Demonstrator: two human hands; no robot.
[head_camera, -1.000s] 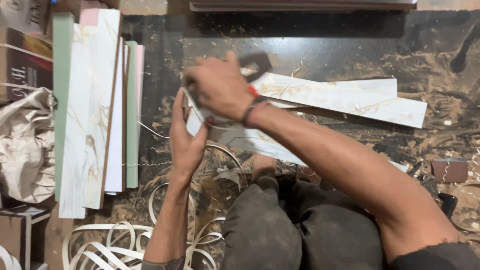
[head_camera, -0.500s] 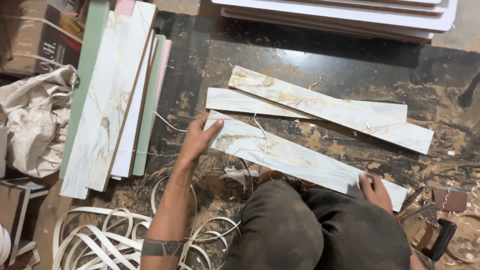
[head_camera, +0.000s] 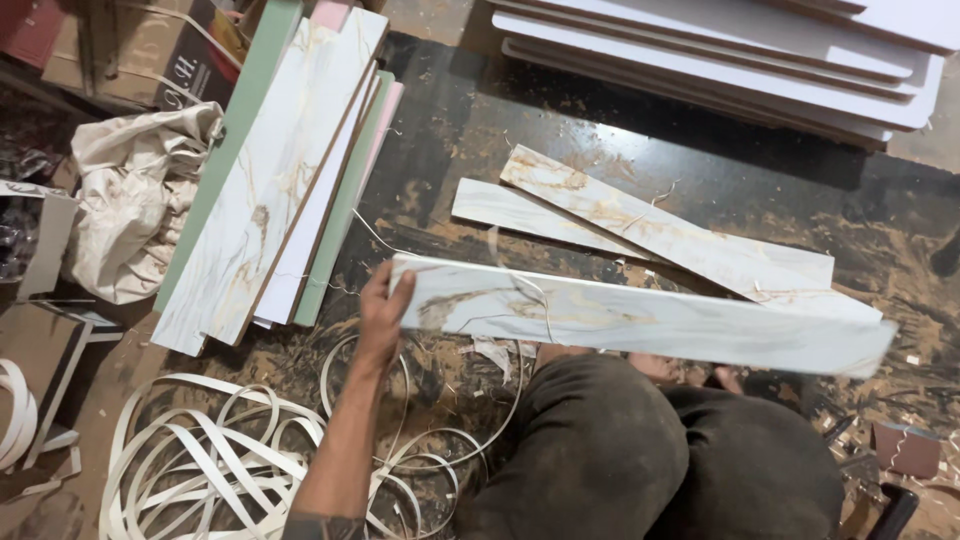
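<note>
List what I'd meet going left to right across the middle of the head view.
Crumpled cloth → leaning pile of laminate boards → left hand → marbled strip it holds.

The right hand is out of sight, hidden behind the marbled strip (head_camera: 640, 318) that the left hand (head_camera: 380, 315) grips. That strip's far end, away from this hand, is blurred. Its underside cannot be seen.
</note>
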